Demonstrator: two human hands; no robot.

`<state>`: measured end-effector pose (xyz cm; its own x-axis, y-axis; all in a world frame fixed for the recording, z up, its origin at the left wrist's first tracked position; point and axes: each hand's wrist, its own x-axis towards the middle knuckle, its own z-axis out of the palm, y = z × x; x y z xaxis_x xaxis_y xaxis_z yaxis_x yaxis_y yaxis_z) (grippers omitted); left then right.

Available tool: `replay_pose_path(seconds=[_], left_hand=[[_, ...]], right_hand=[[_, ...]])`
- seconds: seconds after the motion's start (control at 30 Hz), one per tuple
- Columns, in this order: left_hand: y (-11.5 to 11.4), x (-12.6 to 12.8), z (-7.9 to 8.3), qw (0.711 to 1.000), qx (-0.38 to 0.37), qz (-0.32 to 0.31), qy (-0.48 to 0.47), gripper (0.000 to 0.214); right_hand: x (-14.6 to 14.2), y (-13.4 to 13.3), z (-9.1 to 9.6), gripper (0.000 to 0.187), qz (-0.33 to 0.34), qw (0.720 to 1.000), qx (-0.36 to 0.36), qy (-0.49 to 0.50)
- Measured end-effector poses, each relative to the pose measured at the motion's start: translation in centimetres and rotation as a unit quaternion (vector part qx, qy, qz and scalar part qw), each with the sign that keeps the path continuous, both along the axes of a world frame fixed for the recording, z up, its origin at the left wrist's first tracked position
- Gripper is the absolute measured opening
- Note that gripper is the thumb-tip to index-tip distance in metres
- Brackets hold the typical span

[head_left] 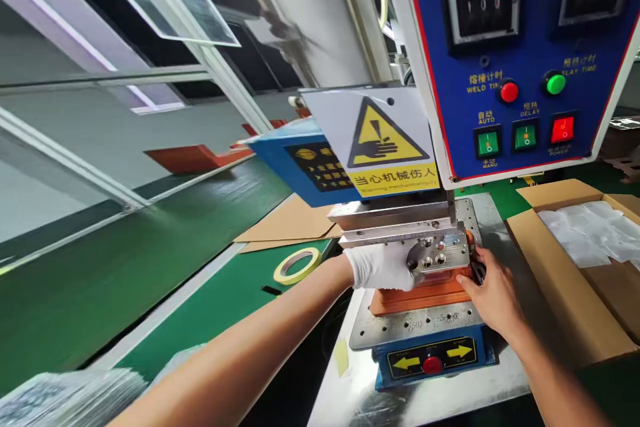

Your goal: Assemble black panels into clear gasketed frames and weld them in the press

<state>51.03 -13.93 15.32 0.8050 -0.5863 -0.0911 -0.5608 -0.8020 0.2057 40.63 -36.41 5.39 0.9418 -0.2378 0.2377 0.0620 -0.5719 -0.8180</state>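
Observation:
My left hand (pixel 380 267), in a white fabric glove, presses in under the steel head (pixel 440 247) of a bench press, its fingers hidden by the metal. An orange jig (pixel 420 297) sits on a drilled steel base plate (pixel 415 330) below that head. My bare right hand (pixel 493 297) grips the jig's right edge, with the fingertips next to a small black piece (pixel 479 271). What lies inside the jig is hidden.
A blue control panel (pixel 520 67) with timers and switches rises behind a yellow hand-crush warning sign (pixel 380 140). To the right stands an open cardboard box (pixel 570 267) holding clear plastic bags. A masking tape roll (pixel 297 265) and flat cardboard sheets (pixel 285 227) lie on the green bench.

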Motion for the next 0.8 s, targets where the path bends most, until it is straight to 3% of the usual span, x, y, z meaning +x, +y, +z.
replay_pose_path(seconds=[0.13,0.3,0.4,0.6,0.8], left_hand=[[0.1,0.8,-0.4,0.997,0.063,-0.048,-0.011,0.042],[0.6,0.6,-0.6,0.997,0.037,-0.063,0.012,0.064],[-0.5,0.2,-0.9,0.997,0.01,-0.078,0.026,0.073],[-4.3,-0.3,-2.1,0.997,0.039,-0.053,0.028,0.08],[-4.9,-0.2,-2.3,0.996,0.062,-0.067,0.009,0.082]], right_hand=[[-0.1,0.1,0.5,0.054,-0.002,1.0,0.011,0.027],[0.2,0.2,0.2,0.056,-0.005,0.999,0.012,0.035],[0.2,0.3,-0.1,0.058,-0.002,0.999,0.013,0.029],[0.3,0.4,-0.4,0.06,0.0,1.0,0.007,0.017],[0.4,-0.2,-0.6,0.065,0.009,1.0,0.026,-0.003]])
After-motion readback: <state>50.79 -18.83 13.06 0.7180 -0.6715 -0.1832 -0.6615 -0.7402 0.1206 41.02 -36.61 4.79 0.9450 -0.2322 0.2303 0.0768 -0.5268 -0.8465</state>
